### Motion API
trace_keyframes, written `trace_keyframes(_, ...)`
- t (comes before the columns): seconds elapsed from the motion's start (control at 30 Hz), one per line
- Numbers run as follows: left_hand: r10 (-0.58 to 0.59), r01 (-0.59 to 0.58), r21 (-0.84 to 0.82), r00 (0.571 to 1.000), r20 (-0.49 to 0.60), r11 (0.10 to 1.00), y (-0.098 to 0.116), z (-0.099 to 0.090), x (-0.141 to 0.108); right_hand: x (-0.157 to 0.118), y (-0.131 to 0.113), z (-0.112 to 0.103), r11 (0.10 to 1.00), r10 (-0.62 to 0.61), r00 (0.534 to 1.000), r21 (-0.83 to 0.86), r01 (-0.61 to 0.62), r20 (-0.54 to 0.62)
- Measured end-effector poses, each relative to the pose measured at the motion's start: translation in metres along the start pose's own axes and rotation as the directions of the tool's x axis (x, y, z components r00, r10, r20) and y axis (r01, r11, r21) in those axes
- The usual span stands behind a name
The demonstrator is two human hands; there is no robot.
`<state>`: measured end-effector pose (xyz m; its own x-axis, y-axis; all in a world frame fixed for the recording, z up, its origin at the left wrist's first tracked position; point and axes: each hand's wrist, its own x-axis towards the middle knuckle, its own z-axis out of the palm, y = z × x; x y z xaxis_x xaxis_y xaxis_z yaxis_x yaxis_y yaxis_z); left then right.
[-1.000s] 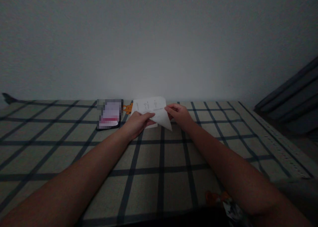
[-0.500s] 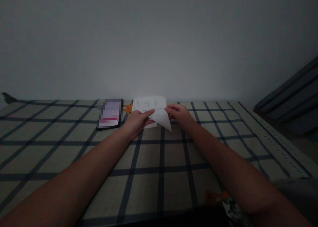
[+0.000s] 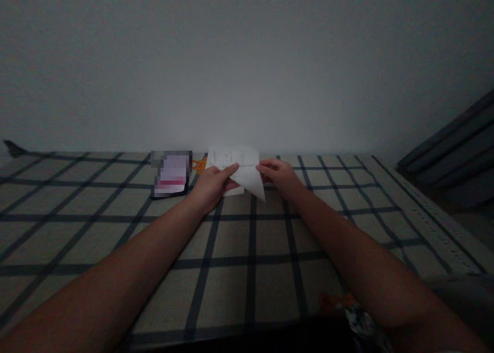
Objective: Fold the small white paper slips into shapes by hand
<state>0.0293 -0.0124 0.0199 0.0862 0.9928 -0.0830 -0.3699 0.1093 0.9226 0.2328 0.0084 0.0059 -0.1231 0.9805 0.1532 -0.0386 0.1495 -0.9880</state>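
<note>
Head view: paper sheet [image 3: 250,179] gripped by left hand [image 3: 210,184] and right hand [image 3: 282,174]

Both forearms extend forward over the checked cloth [image 3: 231,245] and converge toward its far edge, near the wall [image 3: 247,75]. The paper sheet is between the hands, near that edge; whether any part of it rests on the cloth cannot be determined.

Left hand: wrist roughly in line with the forearm, thumb laid across the upper face of the sheet and pointing to the right, fingers [image 3: 228,186] partly hidden beneath it. The grip is closed on the paper.

Right hand: angled inward to the left, thumb and forefinger brought together at the sheet's right-hand margin in a narrow pinch. The remaining fingers are bent, and partly obscured.

The sheet is bent, with one pointed corner hanging toward the person between the hands. Markings on its far portion are illegible.

A dark-edged device [image 3: 173,174] with a lit screen, partly pixelated, lies left of the left hand, clear of it. An orange printed figure [image 3: 199,165] shows between device and paper.
</note>
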Motion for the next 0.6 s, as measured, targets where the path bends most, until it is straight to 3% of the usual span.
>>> trace_keyframes(0.3,0.028,-0.029,-0.006,0.998,-0.062,1.0,-0.0011,0.0007,0.0031,0.0012,0.0011,0.0007,0.999,-0.002,1.0,0.046,0.003,-0.02)
trace_keyframes(0.6,0.043,-0.036,0.116,0.998,-0.053,0.993,0.002,-0.0056,0.0061,0.0018,0.0007,-0.0009,0.999,-0.004,0.999,0.036,0.005,-0.033)
